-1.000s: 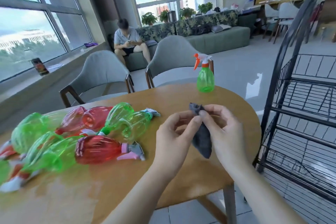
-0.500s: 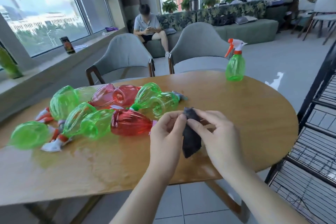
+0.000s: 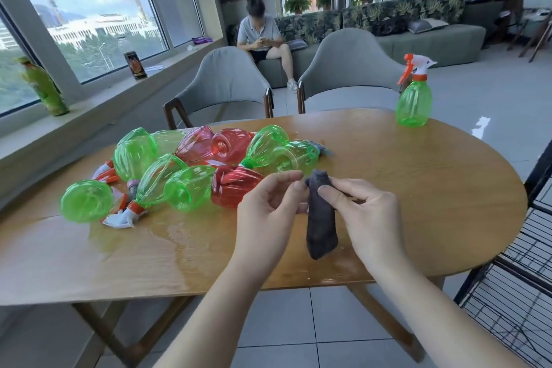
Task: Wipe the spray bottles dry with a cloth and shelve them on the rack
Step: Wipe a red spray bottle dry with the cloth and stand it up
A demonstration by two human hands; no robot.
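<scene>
Both hands held above the near edge of the desk (image 3: 433, 188). Right hand (image 3: 370, 218) pinches the top of a dark cloth (image 3: 321, 218) between thumb and fingers; cloth hangs folded, lower end free. Left hand (image 3: 268, 212) half-curled, fingertips at the cloth's upper edge, seemingly pinching it too. Pile of green and red spray bottles (image 3: 191, 170) lies on its side, left of the hands, with water pooled on the wood. One green bottle (image 3: 413, 101) stands upright at far right. Rack (image 3: 513, 287) at right edge. Judgement: open the cloth flat across one palm before lifting a bottle, so it wraps the body and trigger.
</scene>
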